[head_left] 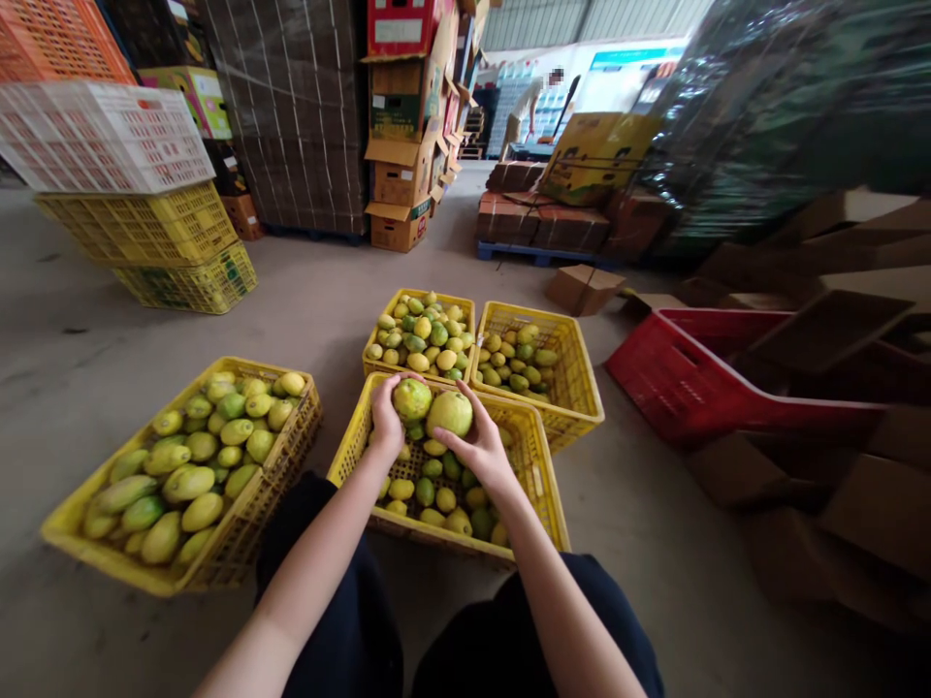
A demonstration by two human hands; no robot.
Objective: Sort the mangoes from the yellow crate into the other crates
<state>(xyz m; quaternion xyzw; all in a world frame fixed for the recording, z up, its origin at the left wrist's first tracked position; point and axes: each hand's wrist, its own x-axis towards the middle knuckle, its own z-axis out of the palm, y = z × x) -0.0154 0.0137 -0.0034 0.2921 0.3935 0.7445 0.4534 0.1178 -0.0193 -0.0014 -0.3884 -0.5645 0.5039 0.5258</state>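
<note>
When viewed from above dark-clad knees (611, 625), note the left hand (388, 422) cupped round a green-blotched lemon (411, 398) and the right hand (484, 446) curled about a paler lemon (452, 414). Hands apart from each other; both fruits held side by side over the near yellow crate (551, 485), itself part-filled with green and yellow lemons. Directly behind it, see the heaped back-left crate (369, 368) and the less full back-right crate (571, 359), set close together. Off to the left, find a separate brimming crate (272, 494), turned at an angle.

Beneath all, a grey concrete floor (305, 301), scuffed and marked with a few dark spots. At left, compare stacked crates: orange (58, 44) over white (116, 136) over two yellow. Farther back, a tall film-wrapped stack (287, 107), then a column of cardboard cartons (397, 184) with flaps hanging open. On a blue pallet (524, 254), strapped flat cardboard (542, 221) beside a tilted yellow carton (593, 160); on the floor before it, a small brown carton (584, 289). At right, a red crate (655, 388) amid jumbled open boxes (883, 504), blurred towards the edge. In the background, observe a stooping person (528, 105) in a light top, below a corrugated metal wall (603, 19).
</note>
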